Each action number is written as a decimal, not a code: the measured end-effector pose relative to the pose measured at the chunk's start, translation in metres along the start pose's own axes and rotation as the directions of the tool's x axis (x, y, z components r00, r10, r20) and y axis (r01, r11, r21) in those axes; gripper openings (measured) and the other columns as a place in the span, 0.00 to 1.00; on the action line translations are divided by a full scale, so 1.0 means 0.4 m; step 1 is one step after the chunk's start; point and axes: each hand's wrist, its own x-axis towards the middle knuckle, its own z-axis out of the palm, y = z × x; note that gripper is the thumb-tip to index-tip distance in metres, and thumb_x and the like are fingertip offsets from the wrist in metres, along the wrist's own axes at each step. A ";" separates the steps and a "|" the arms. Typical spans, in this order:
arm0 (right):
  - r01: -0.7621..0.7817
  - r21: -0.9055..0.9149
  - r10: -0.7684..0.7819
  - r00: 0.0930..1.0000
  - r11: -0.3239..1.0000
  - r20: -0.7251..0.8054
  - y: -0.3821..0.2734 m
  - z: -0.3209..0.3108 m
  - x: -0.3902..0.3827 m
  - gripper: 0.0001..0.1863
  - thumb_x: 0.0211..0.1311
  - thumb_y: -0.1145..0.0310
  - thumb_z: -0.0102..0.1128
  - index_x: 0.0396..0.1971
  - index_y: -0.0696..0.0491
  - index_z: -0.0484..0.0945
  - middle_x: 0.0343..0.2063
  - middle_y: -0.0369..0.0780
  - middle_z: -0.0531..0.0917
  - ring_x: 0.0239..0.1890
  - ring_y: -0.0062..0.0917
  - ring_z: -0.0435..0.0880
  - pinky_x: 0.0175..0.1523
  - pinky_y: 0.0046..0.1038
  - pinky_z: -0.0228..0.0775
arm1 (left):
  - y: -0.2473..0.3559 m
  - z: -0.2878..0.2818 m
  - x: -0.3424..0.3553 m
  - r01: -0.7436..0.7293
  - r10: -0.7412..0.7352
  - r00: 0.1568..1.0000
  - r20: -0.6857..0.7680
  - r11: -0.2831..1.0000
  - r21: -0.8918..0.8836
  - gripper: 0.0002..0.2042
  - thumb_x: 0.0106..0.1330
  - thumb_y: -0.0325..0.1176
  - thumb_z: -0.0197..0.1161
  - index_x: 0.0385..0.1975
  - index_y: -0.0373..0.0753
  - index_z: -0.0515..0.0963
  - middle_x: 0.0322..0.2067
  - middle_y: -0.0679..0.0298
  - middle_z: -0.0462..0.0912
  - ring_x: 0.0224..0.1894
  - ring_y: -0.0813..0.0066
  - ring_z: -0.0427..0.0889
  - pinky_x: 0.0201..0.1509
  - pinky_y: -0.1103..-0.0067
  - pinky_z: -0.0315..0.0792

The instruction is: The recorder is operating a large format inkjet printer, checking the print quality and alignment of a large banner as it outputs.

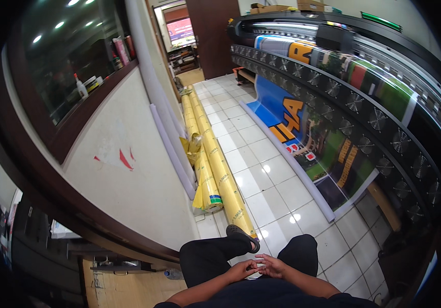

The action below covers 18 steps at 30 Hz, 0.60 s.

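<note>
My hands are held together in front of my body, above my lap, with their fingertips meeting. My left hand [242,270] has its fingers curled in, and I see nothing in it. The fingers of my right hand [272,267] are partly stretched and apart, reaching toward the left fingertips, and hold nothing visible. Beneath them are my legs in dark trousers [205,259], bent at the knees. One dark clog [242,237] shows ahead of the hands, beside the end of a long yellow-wrapped roll [220,179].
A wide-format printer [323,77] stands on the right, with a colourful printed banner [302,128] hanging down to a roll on the tiled floor [261,179]. Along the left wall lie a shorter yellow roll [205,179] and leaning white tubes [171,149]. A brown door [210,38] stands at the back.
</note>
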 end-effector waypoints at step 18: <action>-0.042 -0.058 0.037 0.995 0.997 -0.095 -0.012 0.043 -0.016 0.24 0.68 0.52 0.44 0.59 0.47 0.62 0.52 0.40 0.68 0.43 0.25 0.75 0.47 0.24 0.70 | -0.032 0.004 0.006 0.140 -0.111 0.987 0.115 0.946 -0.291 0.04 0.66 0.29 0.58 0.33 0.39 0.71 0.32 0.72 0.74 0.37 0.88 0.71 0.41 0.88 0.66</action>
